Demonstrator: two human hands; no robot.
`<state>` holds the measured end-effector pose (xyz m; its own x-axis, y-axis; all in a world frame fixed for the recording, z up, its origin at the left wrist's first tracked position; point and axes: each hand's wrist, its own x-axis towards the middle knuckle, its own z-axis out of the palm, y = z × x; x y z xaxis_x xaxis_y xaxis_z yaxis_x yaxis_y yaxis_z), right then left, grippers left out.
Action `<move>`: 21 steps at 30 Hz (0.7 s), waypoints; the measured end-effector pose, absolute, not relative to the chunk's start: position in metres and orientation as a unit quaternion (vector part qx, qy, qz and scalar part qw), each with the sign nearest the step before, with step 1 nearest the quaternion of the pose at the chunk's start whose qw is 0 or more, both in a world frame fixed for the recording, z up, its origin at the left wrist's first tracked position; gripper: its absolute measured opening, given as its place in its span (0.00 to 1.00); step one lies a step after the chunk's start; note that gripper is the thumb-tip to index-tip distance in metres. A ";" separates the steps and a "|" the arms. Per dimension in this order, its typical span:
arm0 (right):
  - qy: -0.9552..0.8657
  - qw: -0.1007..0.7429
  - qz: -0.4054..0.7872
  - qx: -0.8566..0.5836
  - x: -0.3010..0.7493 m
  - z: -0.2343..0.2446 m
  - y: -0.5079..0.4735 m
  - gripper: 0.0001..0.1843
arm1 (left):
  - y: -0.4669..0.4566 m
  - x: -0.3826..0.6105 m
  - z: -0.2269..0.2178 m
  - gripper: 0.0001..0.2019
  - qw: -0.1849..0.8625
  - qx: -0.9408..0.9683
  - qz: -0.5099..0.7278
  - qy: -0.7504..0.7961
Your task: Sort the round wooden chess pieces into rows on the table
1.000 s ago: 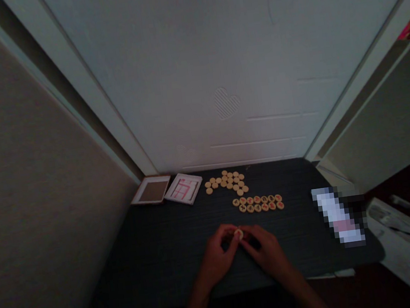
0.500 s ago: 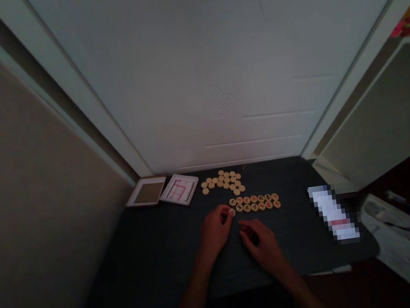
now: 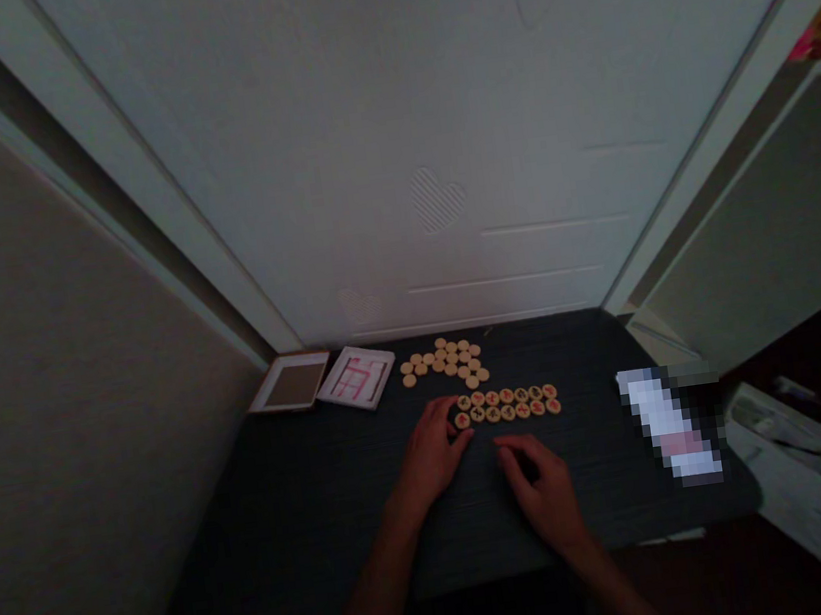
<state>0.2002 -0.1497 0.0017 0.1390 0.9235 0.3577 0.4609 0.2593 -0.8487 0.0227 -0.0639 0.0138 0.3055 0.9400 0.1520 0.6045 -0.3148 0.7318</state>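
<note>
Small round wooden Chinese chess pieces lie face up in two straight rows, the red and black characters showing; the upper row [image 3: 506, 397] and lower row [image 3: 508, 414] run side by side. At the left end of the lower row lies a red-marked piece [image 3: 463, 421]. My left hand [image 3: 433, 446] rests around that piece, thumb below it and fingers above, spread apart and not gripping. Below the rows, my right hand [image 3: 544, 487] hovers with curled fingers, index tip and thumb close together, nothing visible in them. Behind the rows lies a loose cluster of plain-topped pieces [image 3: 452, 369].
An open box part [image 3: 260, 398] with a brown inside stands at the table's back left, beside a white lid with pink markings [image 3: 357, 377]. A blurred-out bright object [image 3: 668, 425] lies at the right. A white box [image 3: 803, 478] sits beyond the dark table's [image 3: 295, 524] right edge.
My left hand has set the red-marked piece down at the lower row's left end and spread its fingers. My right hand has shifted slightly right.
</note>
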 end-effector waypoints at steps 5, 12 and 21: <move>-0.600 0.511 0.233 -0.569 0.204 -0.001 -0.152 0.12 | -0.049 0.022 0.014 0.24 0.312 0.767 0.286 0.483; -0.616 0.506 0.216 -0.564 0.206 -0.002 -0.148 0.11 | -0.038 0.024 0.016 0.25 0.328 0.778 0.278 0.458; -0.778 0.366 0.062 -0.507 0.222 0.017 -0.089 0.16 | -0.030 0.026 0.028 0.24 0.356 0.786 0.259 0.433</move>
<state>0.2216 -0.0887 0.0165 -0.2182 0.8341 0.5065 0.7437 0.4782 -0.4671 0.0259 -0.0298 0.0284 0.4909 0.8657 0.0980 0.4969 -0.3705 0.7847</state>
